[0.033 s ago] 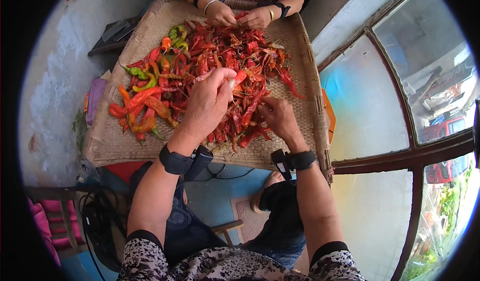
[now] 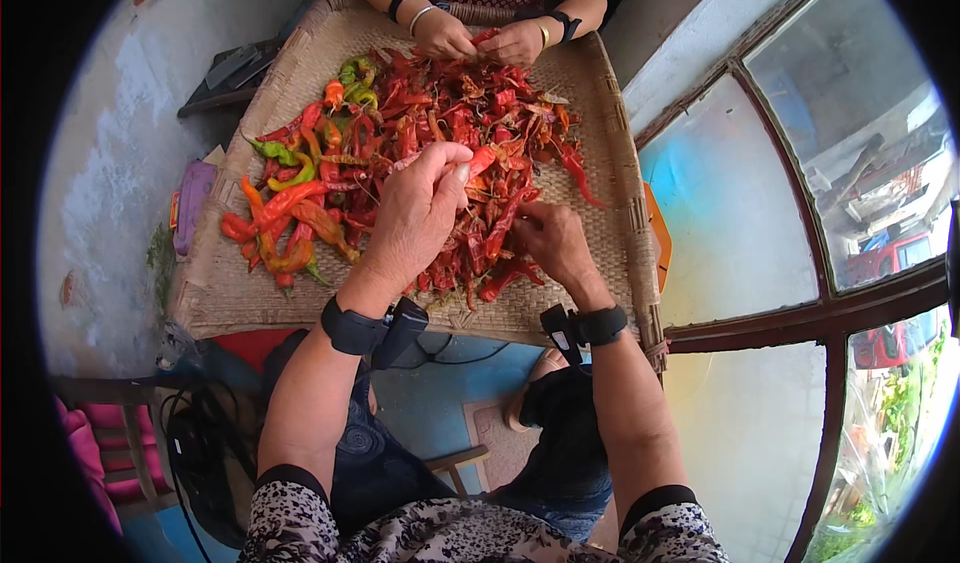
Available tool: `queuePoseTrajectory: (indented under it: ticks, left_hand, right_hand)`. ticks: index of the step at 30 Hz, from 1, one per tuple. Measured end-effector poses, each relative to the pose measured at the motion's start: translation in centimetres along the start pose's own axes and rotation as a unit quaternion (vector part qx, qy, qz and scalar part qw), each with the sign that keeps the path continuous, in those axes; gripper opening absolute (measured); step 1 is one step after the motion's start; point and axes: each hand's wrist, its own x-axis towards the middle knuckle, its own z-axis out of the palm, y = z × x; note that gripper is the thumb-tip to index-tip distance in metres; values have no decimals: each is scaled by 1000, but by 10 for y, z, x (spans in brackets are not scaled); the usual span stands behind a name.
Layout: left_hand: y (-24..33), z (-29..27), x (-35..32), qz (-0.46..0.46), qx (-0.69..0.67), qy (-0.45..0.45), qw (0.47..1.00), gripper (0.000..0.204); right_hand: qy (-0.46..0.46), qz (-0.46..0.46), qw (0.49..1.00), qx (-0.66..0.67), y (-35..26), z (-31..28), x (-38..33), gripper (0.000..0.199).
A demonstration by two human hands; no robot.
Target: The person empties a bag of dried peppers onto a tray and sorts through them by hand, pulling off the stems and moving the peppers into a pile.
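Over the middle of a heap of dried red chili peppers (image 2: 420, 98), my left hand (image 2: 422, 208) is closed, thumb and forefinger pinching a red chili pepper (image 2: 483, 159) whose tip points up and right. Lower and to the right, my right hand (image 2: 553, 243) reaches into the near right side of the heap. Its fingers are curled together against the peppers, and what they hold, if anything, is hidden. Fresher red, orange and green peppers (image 2: 285, 203) lie at the left of the heap. All of them rest on a woven tray (image 2: 240, 298).
Across the tray, another person's hands (image 2: 480, 41) hold a red pepper at the far edge. A framed window (image 2: 740, 213) stands close on the right and a worn wall (image 2: 110, 163) on the left. A purple object (image 2: 192, 203) sits beside the tray's left rim.
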Motion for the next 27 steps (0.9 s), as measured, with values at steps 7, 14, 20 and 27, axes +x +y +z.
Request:
queuePoseTrajectory:
  ticks: [7, 14, 20, 27]
  left_hand:
    - [0, -10, -3, -87, -138, -6, 987, 35]
    - [-4, -6, -6, -83, -112, -34, 990, 37]
    - [-3, -7, 0, -74, -115, -30, 990, 36]
    - [-8, -8, 3, -59, -87, -35, 994, 31]
  right_hand:
    - [126, -108, 986, 24, -40, -5, -13, 13]
    - [206, 51, 955, 208, 6, -39, -17, 16]
    - [299, 66, 656, 690, 57, -80, -13, 24]
    - [-110, -251, 956, 108, -40, -13, -28, 32]
